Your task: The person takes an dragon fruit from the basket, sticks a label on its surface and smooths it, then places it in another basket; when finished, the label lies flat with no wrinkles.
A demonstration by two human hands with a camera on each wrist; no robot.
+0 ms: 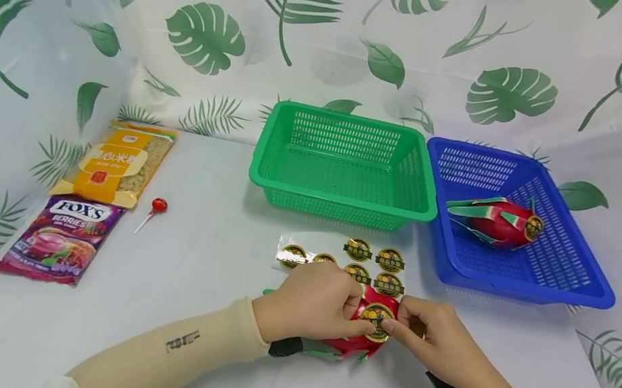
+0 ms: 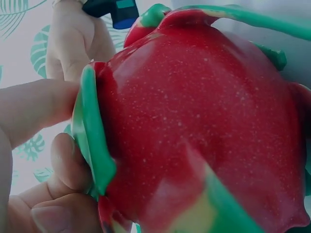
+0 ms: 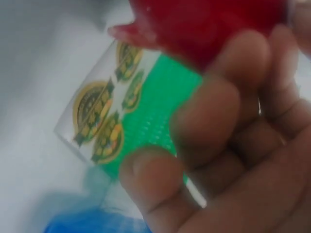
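Both hands are on a red dragon fruit (image 1: 369,294) with green-tipped scales, low in the middle of the head view. My left hand (image 1: 313,301) grips it from the left, thumb laid on a round black-and-gold sticker (image 1: 376,320) on the fruit's end. From the other side my right hand (image 1: 438,335) holds that end, its thumb at the sticker's right edge. The left wrist view is filled by the fruit's red skin (image 2: 184,92), fingers along its left side. Curled fingers (image 3: 209,114) lie against the fruit in the right wrist view.
Just behind the fruit lies a clear sheet (image 1: 292,240) of similar stickers. A green basket (image 1: 339,209) stands farther back. The blue basket (image 1: 523,291) at right holds another stickered dragon fruit (image 1: 494,221). A lollipop (image 1: 159,205), yellow food bag (image 1: 112,164) and purple candy bag (image 1: 59,241) lie left.
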